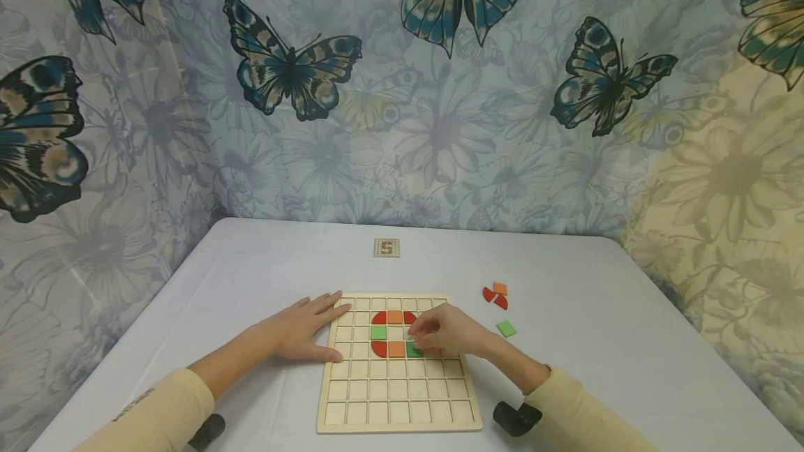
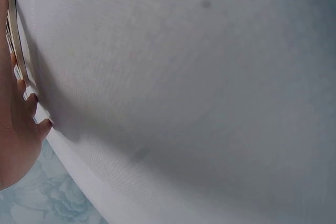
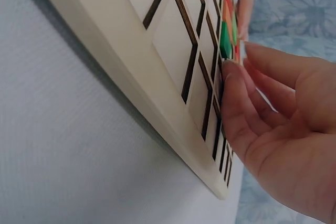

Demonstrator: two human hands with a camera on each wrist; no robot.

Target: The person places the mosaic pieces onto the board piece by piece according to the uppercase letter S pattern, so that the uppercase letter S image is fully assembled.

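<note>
A square wooden grid board [image 1: 367,390] lies on the table, with red, orange and green tiles in its upper middle cells. My left hand [image 1: 301,326] rests on the board's left edge with its fingers spread. In the left wrist view, part of this hand [image 2: 21,135] shows at the left. Over the board's right half, my right hand [image 1: 446,330] has thumb and fingers curled at a dark green tile [image 1: 412,349], partly hidden by the fingers. The right wrist view shows this tile [image 3: 225,43] right at the thumb tip.
Right of the board lie two red tiles [image 1: 500,301], an orange tile [image 1: 500,288] and a light green tile [image 1: 506,328]. A small card with an S-shaped pattern [image 1: 386,248] lies toward the back of the white table [image 1: 264,257]. Butterfly-print cloth surrounds the table.
</note>
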